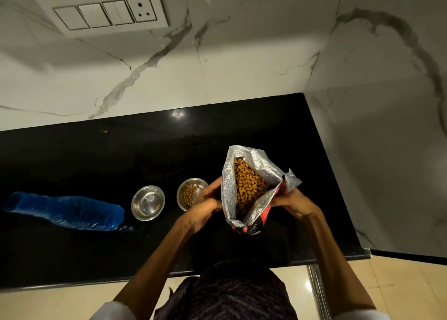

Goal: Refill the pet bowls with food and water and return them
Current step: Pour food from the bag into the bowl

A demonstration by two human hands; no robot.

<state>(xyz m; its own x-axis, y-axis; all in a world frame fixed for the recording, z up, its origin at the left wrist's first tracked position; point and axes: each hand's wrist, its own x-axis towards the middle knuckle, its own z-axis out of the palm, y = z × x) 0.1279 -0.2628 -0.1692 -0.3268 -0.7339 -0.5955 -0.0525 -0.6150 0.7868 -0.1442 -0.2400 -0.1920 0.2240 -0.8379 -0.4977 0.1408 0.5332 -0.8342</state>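
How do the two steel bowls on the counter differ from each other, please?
The right bowl holds brown kibble; the left bowl holds none. The left hand partly covers the right bowl, while the left bowl shows whole. The left bowl lies nearer the blue bottle. Both are round, shiny and upright.

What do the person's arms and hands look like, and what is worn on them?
Both forearms are bare. The left hand and right hand wear no gloves, and no rings or watch can be seen. White sleeve edges show near the upper arms at the bottom of the view.
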